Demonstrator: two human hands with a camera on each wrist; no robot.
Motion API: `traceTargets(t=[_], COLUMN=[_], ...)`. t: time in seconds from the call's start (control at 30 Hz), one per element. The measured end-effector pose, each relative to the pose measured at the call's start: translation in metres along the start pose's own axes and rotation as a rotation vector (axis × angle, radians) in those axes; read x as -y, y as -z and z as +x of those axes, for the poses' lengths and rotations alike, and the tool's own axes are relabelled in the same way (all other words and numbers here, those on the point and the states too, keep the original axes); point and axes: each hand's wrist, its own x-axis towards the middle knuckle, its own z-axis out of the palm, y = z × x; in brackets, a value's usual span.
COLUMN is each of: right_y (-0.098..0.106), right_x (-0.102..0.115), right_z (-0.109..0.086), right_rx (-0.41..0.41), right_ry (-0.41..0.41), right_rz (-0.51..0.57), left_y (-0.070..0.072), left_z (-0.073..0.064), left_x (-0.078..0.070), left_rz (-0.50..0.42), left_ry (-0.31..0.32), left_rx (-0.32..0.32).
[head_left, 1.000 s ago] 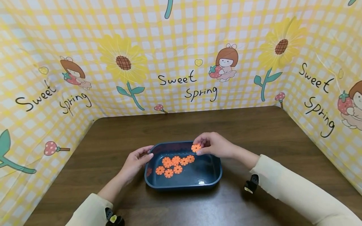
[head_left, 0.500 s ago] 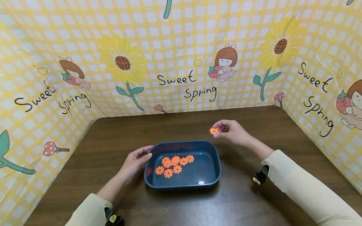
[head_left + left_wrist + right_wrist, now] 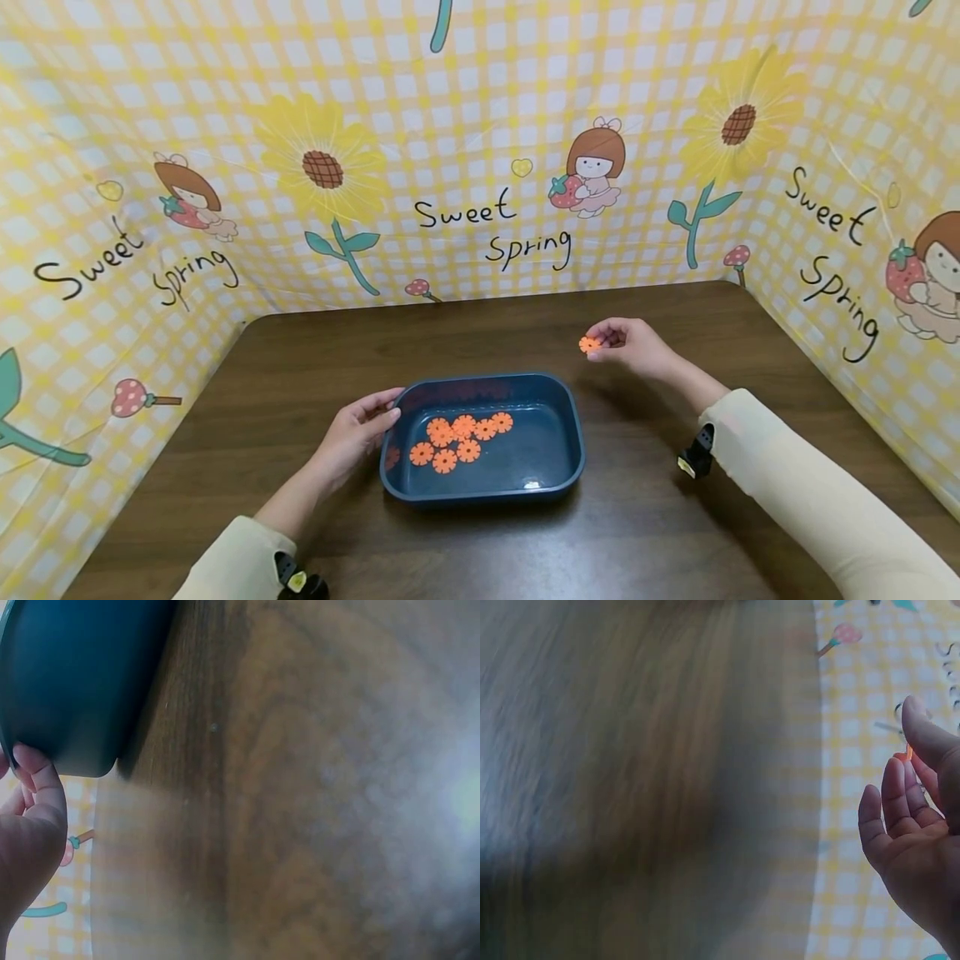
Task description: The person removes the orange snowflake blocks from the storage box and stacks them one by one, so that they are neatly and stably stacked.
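Observation:
A dark blue rectangular tray stands on the table, with several flat orange notched discs lying in its left half, some overlapping. My left hand grips the tray's left rim, thumb over the edge; the left wrist view also shows this hand at the corner of the tray. Beyond the tray's far right corner, my right hand pinches one orange notched disc between thumb and fingers above the table. In the right wrist view only a sliver of that disc shows by the thumb.
The brown wooden table reaches back to a yellow checked cloth printed with flowers and lettering, which also hangs along the left and right sides. Each sleeve carries a small black camera at the wrist.
My right hand has lifted the orange disc from over the tray and carried it right and away, past the far right corner. My left hand keeps its grip on the rim.

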Motion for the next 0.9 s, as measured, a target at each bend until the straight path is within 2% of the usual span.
traceTargets(t=[0.33,0.57,0.9], right_y=[0.002,0.009,0.009], right_x=[-0.021,-0.028,-0.040], right_z=[0.001,0.010,0.009], right_rx=[0.064,0.067,0.083], right_ry=[-0.083,-0.134,-0.182], right_rz=[-0.066,-0.118,-0.106], left_y=[0.002,0.002,0.000], left_z=[-0.003,0.002,-0.001], left_x=[0.003,-0.004,-0.005], left_rz=[0.025,0.018,0.017], left_ry=[0.023,0.009,0.020], left_rx=[0.006,0.011,0.019])
